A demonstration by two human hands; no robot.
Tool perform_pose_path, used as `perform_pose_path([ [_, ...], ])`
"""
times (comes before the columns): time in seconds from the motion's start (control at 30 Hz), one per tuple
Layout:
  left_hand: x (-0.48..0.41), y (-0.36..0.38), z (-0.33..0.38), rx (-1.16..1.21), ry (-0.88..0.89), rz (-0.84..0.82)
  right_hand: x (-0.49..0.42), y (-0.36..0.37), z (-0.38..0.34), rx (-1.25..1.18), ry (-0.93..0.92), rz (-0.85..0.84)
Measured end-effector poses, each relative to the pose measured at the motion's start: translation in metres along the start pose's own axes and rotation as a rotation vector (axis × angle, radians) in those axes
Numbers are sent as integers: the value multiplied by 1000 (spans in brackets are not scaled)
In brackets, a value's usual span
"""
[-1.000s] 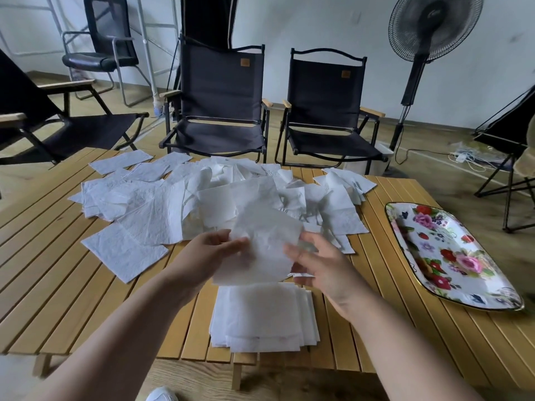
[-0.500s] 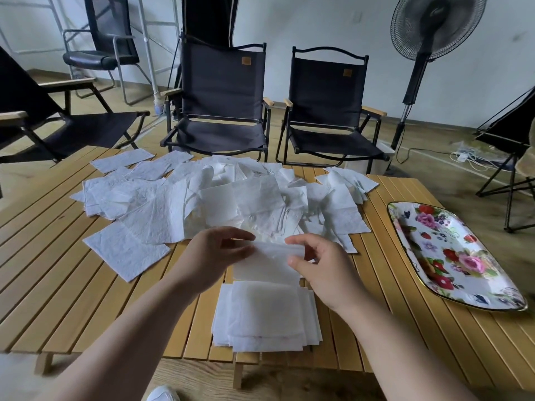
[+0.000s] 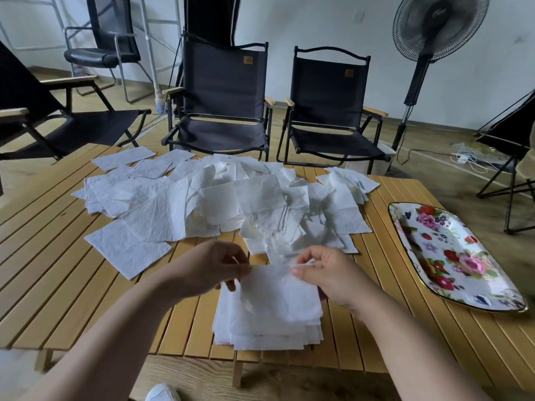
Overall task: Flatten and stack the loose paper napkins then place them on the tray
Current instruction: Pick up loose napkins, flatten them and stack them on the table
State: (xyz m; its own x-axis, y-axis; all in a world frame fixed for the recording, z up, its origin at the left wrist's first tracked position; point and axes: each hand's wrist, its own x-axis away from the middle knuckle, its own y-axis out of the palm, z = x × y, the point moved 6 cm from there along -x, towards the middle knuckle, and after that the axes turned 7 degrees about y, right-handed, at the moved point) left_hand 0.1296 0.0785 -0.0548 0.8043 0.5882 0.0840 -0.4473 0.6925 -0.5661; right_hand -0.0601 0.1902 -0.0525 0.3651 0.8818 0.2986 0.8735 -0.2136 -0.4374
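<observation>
- Across the foreground, slatted wooden table (image 3: 72,285) fills most of the view and carries all the paper and the tray.
- On the table's far half, loose napkins (image 3: 162,209) lie in a wide overlapping heap, some flat, some crumpled, a few single sheets at the left edge.
- Behind the table, two black folding chairs (image 3: 223,91) stand side by side on the floor; more dark chairs at far left and far right.
- Far right by the wall, standing fan (image 3: 440,24), upright.
- Right end of the table, floral tray (image 3: 457,256), oblong, well apart from the heap, no napkin on it.
- Near table edge, centre, stack (image 3: 269,328) of flattened napkins, edges roughly squared, lower sheets fanning out a bit.
- Over the stack, held napkin (image 3: 278,287), top edge lifted, the rest draping down onto the stack's top.
- Left grip (image 3: 211,267) clamped on the held napkin's top-left corner, thumb and fingers pinching.
- Right grip (image 3: 327,273) clamped on its top-right corner, same pinch.
- Bottom edge, below the table, white shoe (image 3: 163,393) tip on the floor.
</observation>
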Motion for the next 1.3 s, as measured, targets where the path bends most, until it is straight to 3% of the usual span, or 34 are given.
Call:
perform_pose_path([
  [0.1, -2, 4, -11, -356, -40, -19, -3, 13, 17, 262, 106, -17],
  [0.23, -2, -5, -13, -337, -88, 72, -17, 8, 23, 422, 112, 200],
  [0.4, 1, -7, -22, -343, -104, 74, -34, -2, 18, 162, 68, 462],
  [0.57, 5, -10, -28, -355, -107, 70, -63, 3, 21, -65, 194, 511],
  [0.67, 4, -10, -28, -357, -109, 70, -78, 5, 22, -21, 185, 545],
  [0.8, 1, -12, -25, -351, -92, 125, -72, -7, 16, -133, 125, 586],
  [0.97, -5, -15, -21, -274, -71, 223, -39, -20, -19, -137, -30, 483],
  [1.1, -10, -13, -16, 35, -64, 301, -11, -24, -28, -321, -89, 299],
  [1.2, -9, -1, -4, 384, -75, 197, 4, -24, -27, -508, -133, 128],
  [1.3, -7, 13, 10, 541, -39, 51, 16, -23, -24, -618, -126, 41],
])
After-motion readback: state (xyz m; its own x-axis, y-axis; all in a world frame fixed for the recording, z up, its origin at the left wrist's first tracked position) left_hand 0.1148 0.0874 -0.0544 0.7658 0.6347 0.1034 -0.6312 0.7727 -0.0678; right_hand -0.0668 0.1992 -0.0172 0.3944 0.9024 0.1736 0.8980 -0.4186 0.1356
